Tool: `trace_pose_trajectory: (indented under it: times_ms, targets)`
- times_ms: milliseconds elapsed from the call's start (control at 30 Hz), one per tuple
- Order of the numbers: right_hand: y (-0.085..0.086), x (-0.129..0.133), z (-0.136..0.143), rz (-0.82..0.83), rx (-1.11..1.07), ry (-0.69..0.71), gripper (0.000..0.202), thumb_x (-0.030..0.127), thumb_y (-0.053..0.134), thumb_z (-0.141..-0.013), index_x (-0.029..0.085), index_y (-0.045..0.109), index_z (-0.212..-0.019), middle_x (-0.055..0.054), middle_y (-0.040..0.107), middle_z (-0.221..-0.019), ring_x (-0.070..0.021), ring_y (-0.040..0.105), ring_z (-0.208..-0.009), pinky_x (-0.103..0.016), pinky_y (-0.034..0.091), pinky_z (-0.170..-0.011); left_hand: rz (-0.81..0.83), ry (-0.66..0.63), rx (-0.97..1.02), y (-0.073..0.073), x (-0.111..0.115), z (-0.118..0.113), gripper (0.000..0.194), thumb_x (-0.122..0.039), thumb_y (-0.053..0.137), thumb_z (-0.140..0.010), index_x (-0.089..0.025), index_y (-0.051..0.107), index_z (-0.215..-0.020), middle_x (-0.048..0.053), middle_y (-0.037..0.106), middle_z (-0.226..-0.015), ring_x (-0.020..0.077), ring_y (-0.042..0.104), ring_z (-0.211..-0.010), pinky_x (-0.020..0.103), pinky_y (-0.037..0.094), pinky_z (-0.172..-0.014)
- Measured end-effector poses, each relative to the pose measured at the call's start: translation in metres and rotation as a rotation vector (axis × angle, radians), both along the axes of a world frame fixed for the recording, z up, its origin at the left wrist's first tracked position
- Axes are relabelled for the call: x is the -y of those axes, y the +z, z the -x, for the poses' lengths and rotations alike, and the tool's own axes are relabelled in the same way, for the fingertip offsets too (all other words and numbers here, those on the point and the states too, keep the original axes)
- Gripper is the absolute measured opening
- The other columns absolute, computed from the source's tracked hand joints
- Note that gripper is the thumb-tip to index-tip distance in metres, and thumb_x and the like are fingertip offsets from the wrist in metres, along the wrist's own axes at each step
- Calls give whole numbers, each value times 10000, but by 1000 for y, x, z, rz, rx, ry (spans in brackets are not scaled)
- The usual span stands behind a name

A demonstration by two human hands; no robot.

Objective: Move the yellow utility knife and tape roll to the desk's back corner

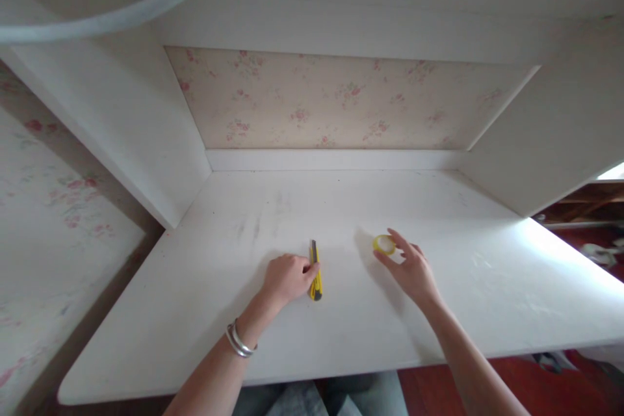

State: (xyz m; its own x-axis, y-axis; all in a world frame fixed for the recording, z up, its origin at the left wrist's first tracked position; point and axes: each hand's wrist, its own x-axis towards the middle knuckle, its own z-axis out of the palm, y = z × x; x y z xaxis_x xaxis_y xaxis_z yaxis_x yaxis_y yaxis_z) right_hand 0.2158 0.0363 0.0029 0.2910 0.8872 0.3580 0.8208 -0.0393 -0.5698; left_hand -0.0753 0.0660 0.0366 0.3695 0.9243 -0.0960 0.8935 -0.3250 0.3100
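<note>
A yellow and black box cutter (pixel 316 286) lies lengthwise on the white desk, its dark end pointing away from me. My left hand (pixel 287 278) is closed at the cutter's left side, with the thumb across its handle; the curled fingers are partly hidden. My right hand (pixel 413 270) pinches a small yellow roll of tape (pixel 377 246) between thumb and fingers. The roll is tilted and seems slightly above the surface, casting a shadow to its left. A gap of bare desktop separates the two hands.
The white desktop (pixel 195 312) has dark smudges left of the cutter. White side panels (pixel 136 117) and a low back ledge (pixel 336 160) enclose it. Overhead, pale curved cables (pixel 160 3) hang across the view. Red flooring (pixel 424 383) shows past the front edge.
</note>
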Motion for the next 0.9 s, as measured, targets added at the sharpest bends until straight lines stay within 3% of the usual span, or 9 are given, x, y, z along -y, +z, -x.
trace_pose_trajectory:
  times_ms: [133,233,533,700,800,900]
  targets:
    - [-9,0,-57,62,76,-201,681,640,578,-689,276,471,-1254,-34,677,-1015,-269,550,-969,-412,415,-841,16,2,-10,3,0,-1,575,-613,283,-871,-244,704,-739,44,693,-718,182,639,-703,243,363,-597]
    - [-16,4,-75,116,105,-230,717,656,551,-694,268,417,-1282,-34,670,-1062,-268,543,-951,-418,389,-856,19,-5,-17,5,1,-1,579,-622,280,-866,-245,698,-731,45,699,-739,188,641,-724,252,376,-618]
    - [-16,8,-70,198,83,-235,696,653,502,-717,269,404,-1290,-26,651,-1084,-280,514,-995,-443,357,-887,25,27,-58,11,7,-10,601,-653,300,-837,-228,698,-687,73,705,-751,222,653,-761,297,427,-685]
    - [-14,11,-68,188,20,-216,699,619,559,-699,275,410,-1289,-47,616,-1122,-304,481,-1058,-484,328,-910,40,86,-101,12,10,-27,512,-543,369,-849,-181,729,-815,142,702,-822,269,658,-821,345,459,-721]
    - [-14,13,-66,75,-131,-227,756,594,645,-639,262,427,-1282,-89,561,-1180,-298,488,-1040,-458,372,-857,49,79,-64,15,11,-47,483,-497,379,-856,-165,729,-858,148,701,-834,273,660,-831,357,469,-733]
    - [-14,16,-68,-128,-367,-290,678,566,627,-677,261,447,-1256,-79,531,-1209,-246,517,-997,-374,418,-787,19,15,17,17,12,-83,522,-517,349,-871,-157,726,-892,147,699,-843,275,660,-844,367,475,-747]
